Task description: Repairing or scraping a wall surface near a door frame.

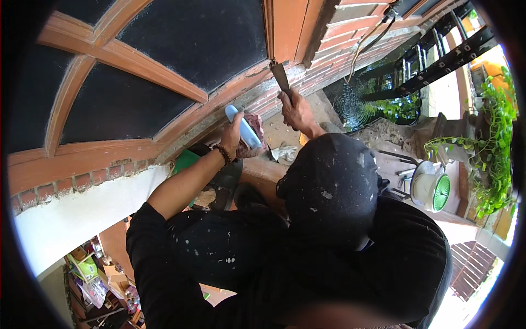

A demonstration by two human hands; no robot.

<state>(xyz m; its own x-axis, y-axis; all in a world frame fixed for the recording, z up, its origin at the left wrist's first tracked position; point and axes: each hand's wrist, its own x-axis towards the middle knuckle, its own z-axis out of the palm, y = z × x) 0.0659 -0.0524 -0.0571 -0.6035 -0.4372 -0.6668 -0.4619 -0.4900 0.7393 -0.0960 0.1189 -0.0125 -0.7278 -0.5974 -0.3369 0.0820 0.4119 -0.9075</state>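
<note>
My right hand (299, 113) is closed round the handle of a putty knife (281, 78). Its blade tip is at the lower corner of the orange-brown window frame (230, 78), where the frame meets the brick wall. In my left hand (232, 135) is a shallow light blue plastic tray (244, 127), tilted, with the fingers partly hidden behind it. A reddish-brown cloth (255, 125) shows beside and behind the tray; whether the hand grips it too, I cannot tell. Dark glass panes fill the window above my left arm.
My paint-spotted knee (331, 186) rises close below my right hand. A black ladder (444, 66) leans over dark rippling water (356, 101) at right. A white bucket with a green round part (433, 189) stands near hanging plants (493, 148). Loose cables (364, 46) hang along the bricks.
</note>
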